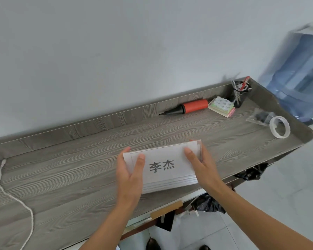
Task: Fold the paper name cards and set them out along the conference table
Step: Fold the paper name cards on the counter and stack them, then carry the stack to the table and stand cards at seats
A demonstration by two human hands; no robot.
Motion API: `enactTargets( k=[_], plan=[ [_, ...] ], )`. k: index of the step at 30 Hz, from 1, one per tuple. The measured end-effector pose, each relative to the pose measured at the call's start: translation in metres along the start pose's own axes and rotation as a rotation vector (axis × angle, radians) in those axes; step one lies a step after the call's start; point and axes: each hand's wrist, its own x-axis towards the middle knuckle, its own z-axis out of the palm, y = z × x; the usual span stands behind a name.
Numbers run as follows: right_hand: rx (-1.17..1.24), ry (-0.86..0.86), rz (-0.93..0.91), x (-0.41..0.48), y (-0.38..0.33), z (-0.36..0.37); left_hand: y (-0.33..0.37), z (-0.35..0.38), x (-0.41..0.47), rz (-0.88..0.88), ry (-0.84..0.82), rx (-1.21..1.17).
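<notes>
A stack of white paper name cards (167, 173) lies tilted over the grey wood-grain table (70, 170), near its front edge. The top card carries two black printed characters and a thin printed border. My left hand (129, 179) grips the stack's left end, thumb on top and fingers underneath. My right hand (200, 165) grips the right end the same way. The stack's front edge shows several sheet layers.
At the back right stand an orange and black hand pump (188, 107), a sticker pad (221, 106) and a mesh pen holder (239, 92). A tape roll (279, 129) and small plastic bag (260, 117) lie at the right end. A white cord (13, 195) runs down the left. A water jug (300, 76) stands beyond the table.
</notes>
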Motion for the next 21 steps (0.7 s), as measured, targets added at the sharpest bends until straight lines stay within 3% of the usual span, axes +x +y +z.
enactTargets(
  k=[9, 21],
  plan=[
    [-0.015, 0.249, 0.045, -0.098, 0.002, -0.077, 0.023, 0.045, -0.068, 0.018, -0.263, 0.046],
    [0.122, 0.719, 0.23, -0.307, 0.061, -0.244, 0.001, 0.199, -0.244, -0.042, -0.796, 0.201]
  ],
)
